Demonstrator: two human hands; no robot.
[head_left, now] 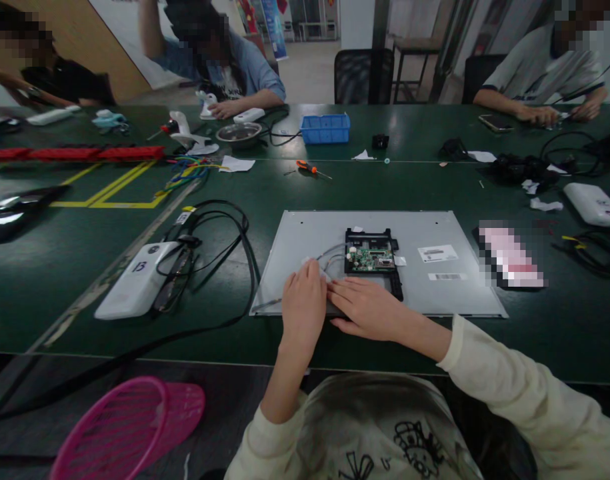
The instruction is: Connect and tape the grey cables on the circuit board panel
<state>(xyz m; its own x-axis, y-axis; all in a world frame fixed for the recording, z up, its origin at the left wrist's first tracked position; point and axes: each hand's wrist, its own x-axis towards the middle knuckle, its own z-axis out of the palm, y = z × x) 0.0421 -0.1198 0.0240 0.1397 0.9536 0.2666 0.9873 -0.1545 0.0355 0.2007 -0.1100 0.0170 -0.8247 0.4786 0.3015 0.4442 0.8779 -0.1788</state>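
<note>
Left hand [305, 300] curled over the gray flat panel [415, 230]; right hand [362, 308] lay flatter, just beside it. Could not tell whether either gripped anything. Green circuit board [369, 259] sat just beyond the right hand.

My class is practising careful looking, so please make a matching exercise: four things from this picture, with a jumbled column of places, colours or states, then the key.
Things
1. panel
2. circuit board
3. screwdriver
4. bin

Descriptions
A. has an orange and black handle
B. set in a black frame
C. blue, near the table's far side
D. grey, partly hidden by the left hand and right hand

Pairs: 1-D, 2-B, 3-A, 4-C
</note>
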